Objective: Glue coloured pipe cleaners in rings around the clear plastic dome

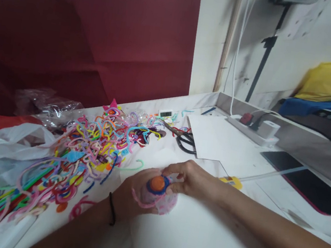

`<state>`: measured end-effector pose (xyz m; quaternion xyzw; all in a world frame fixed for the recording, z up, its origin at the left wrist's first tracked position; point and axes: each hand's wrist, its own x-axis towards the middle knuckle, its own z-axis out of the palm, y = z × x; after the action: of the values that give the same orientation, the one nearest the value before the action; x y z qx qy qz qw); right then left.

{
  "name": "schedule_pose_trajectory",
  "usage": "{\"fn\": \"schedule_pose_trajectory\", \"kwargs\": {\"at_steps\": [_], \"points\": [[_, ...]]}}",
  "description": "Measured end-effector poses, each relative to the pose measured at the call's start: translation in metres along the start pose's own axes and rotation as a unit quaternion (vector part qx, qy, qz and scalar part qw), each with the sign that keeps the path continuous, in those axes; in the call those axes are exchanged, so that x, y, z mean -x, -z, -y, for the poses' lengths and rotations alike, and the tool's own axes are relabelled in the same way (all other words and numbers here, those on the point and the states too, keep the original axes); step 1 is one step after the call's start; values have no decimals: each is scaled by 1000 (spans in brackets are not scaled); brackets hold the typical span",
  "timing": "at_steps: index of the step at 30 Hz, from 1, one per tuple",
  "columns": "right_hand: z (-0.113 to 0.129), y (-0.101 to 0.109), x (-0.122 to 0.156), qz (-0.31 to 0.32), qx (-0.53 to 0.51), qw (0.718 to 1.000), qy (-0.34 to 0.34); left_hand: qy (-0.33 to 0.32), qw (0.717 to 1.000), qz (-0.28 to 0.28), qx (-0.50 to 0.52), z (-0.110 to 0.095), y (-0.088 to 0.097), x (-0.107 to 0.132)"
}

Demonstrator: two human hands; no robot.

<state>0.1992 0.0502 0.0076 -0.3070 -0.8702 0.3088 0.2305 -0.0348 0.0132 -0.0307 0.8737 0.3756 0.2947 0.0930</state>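
Observation:
A small pipe-cleaner flower (157, 185) is between my two hands, above white paper (191, 240). It has an orange round centre, a blue ring about it and see-through pink petals edged in pink. My left hand (133, 191), with a dark band at its wrist, is closed on the flower from behind and from the left; its fingers are mostly hidden. From the right, my right hand (186, 179) pinches the edge of the blue ring between thumb and fingers.
A heap of coloured pipe-cleaner pieces (97, 138) spreads to the left, beside a white plastic bag (16, 143). Black-handled scissors (186, 140) lie behind my hands. A power strip (253, 131), a dark phone (281, 160) and a yellow object (233, 182) are on the right.

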Motion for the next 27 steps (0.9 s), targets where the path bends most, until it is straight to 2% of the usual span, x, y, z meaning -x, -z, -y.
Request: {"fn": "schedule_pose_trajectory", "kwargs": {"at_steps": [8,13,16,21,27], "points": [[13,4,8,8,48,998,34,9,998,15,56,-8,4,2],[17,1,13,-12,85,996,38,12,997,17,77,-13,5,-1],[20,-3,21,-47,116,992,33,6,995,28,95,-14,8,0],[28,-23,40,-116,181,977,-4,-7,995,36,88,-11,8,3],[27,-52,50,-143,237,960,-42,-2,999,14,50,-11,3,0]]}}
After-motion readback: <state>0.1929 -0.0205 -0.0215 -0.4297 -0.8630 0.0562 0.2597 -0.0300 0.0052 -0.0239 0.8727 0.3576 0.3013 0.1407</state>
